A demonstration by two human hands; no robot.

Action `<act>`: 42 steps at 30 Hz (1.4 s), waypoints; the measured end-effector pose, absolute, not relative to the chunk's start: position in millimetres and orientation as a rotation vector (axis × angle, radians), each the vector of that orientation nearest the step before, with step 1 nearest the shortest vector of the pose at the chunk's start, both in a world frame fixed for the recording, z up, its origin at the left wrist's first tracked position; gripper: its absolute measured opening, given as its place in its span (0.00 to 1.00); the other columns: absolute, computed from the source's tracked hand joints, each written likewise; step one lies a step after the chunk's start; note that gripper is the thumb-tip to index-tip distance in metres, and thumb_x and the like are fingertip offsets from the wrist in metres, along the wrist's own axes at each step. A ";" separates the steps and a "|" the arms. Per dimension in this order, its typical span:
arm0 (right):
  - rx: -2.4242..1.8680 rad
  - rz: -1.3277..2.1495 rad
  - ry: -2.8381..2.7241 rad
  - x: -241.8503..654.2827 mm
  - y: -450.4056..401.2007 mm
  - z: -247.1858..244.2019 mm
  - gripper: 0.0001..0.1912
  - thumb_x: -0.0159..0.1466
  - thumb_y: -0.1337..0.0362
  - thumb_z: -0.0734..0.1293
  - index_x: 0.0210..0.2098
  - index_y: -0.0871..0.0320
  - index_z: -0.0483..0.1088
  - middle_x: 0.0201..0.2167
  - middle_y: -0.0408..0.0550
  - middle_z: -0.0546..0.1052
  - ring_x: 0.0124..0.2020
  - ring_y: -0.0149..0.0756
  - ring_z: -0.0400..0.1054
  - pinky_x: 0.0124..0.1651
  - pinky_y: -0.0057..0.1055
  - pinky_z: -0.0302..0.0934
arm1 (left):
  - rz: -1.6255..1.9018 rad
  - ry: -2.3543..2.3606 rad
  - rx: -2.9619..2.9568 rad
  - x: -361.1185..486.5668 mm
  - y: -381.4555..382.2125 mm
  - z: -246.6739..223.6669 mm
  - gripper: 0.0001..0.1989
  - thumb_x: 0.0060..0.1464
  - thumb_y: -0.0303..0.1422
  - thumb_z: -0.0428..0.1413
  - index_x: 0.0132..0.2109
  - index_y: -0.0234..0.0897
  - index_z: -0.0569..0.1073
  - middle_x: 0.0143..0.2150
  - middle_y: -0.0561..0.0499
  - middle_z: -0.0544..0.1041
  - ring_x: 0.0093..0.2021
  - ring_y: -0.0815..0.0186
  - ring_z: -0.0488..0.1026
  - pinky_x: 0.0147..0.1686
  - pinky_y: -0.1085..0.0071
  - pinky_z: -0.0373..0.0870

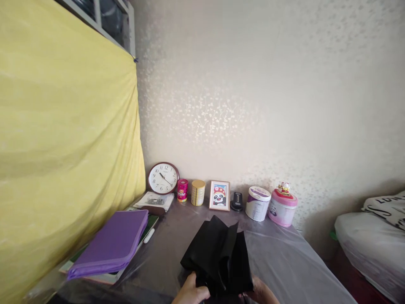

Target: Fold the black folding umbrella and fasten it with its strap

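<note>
A purple folder (109, 240) lies left of the grip. The left hand (191, 290) clasps the near left edge of the black fabric (205, 245), held between the 2 hands; the right hand (262, 290) grips its near right corner. Its loose upper folds could flop open if either hold slackened.

Near edge of table (278, 249) is cut off; black fabric (211, 249) conceals most fingers of left hand (191, 292) and right hand (262, 291).
</note>
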State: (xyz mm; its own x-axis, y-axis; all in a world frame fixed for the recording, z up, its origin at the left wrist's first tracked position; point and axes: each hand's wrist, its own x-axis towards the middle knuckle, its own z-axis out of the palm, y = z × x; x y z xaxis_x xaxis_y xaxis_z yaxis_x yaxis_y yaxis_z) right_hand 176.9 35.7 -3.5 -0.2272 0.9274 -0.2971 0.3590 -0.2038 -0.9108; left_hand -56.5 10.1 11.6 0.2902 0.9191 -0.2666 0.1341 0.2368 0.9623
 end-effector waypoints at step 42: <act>-1.513 -0.031 -2.314 228.7 16.3 40.8 0.18 0.57 0.77 0.52 0.34 0.55 0.70 0.38 0.48 0.75 0.41 0.36 0.69 0.44 0.33 0.65 | 0.288 1.735 2.023 -37.0 -8.7 2.1 0.33 0.52 0.29 0.47 0.64 0.33 0.48 0.52 0.43 0.71 0.48 0.60 0.70 0.46 0.69 0.64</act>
State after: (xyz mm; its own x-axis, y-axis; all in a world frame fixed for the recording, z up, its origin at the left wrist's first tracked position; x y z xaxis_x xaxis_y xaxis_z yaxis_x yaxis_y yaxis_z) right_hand 228.7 16.3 40.8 -0.3516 0.8799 0.3197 0.8881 0.4215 -0.1834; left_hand -37.0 -8.7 2.1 0.1843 0.9737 -0.1342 0.8782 -0.1018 0.4673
